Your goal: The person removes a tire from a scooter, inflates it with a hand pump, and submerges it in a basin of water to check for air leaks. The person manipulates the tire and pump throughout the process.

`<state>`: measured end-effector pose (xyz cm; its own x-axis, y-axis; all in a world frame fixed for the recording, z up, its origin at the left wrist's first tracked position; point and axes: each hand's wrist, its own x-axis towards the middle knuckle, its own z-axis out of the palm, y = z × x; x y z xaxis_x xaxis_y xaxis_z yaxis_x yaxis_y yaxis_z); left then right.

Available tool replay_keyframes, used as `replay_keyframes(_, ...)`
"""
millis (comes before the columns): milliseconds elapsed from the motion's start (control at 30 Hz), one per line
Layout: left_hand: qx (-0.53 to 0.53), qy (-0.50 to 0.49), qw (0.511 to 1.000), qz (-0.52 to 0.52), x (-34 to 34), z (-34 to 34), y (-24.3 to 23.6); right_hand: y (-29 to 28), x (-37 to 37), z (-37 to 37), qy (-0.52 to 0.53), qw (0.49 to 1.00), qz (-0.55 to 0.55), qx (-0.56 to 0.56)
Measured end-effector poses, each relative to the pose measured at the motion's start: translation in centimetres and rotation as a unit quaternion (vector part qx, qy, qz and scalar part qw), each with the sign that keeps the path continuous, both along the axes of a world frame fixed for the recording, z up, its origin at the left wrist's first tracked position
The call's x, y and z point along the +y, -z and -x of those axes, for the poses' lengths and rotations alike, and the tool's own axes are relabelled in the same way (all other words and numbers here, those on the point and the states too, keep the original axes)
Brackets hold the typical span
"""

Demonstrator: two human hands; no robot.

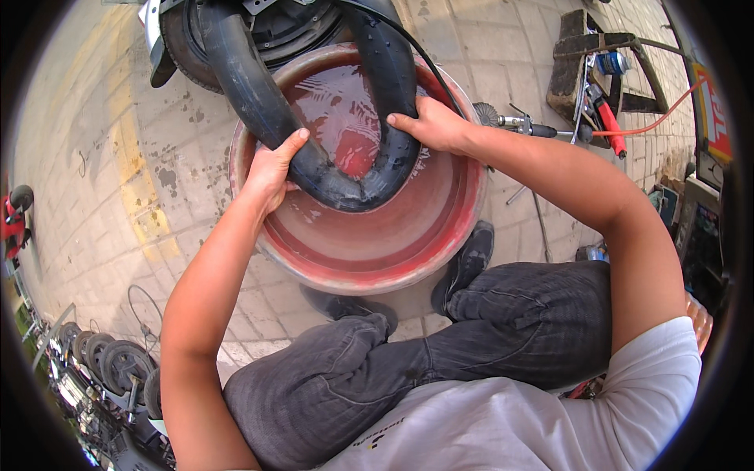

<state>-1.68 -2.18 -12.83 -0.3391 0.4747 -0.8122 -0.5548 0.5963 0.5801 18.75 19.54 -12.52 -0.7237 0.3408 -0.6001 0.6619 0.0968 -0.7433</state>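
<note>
A black inner tube (342,188), wet and bent into a U, dips into a round red basin (369,281) of reddish water (326,98). Its two sides run up over the far rim towards a wheel (184,47). My left hand (273,171) grips the left side of the tube, thumb on top and fingers tucked underneath. My right hand (436,125) is closed around the right side, its thumb lying across the rubber. The fingers under the tube are partly hidden. Water drops bead on the tube's upper right part.
Right of the basin lies an air tool with a wire brush (488,115). Beyond it are a wooden tool carrier (567,71), a red-handled tool (609,125) and an orange hose (667,108). Several wheels (126,366) stand at the lower left. My shoes (475,255) are close to the near rim.
</note>
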Motion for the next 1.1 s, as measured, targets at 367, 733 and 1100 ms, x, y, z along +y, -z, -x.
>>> replay_keyframes(367, 0.047, -0.015, 0.999, -0.005, 0.0, 0.1, 1.6, 1.6, 1.3, 1.4, -0.030, 0.999, 0.035, -0.021)
replay_keyframes(733, 0.079, -0.009, 0.997, 0.006, 0.8, -0.3, 0.6, 2.3, 1.7, 1.7, -0.015, 0.998, 0.049, -0.022)
replay_keyframes(1100, 0.037, 0.000, 0.998, -0.042, 0.4, 0.4, 1.1, 3.9, 1.9, 1.4, -0.033, 0.999, 0.008, -0.020)
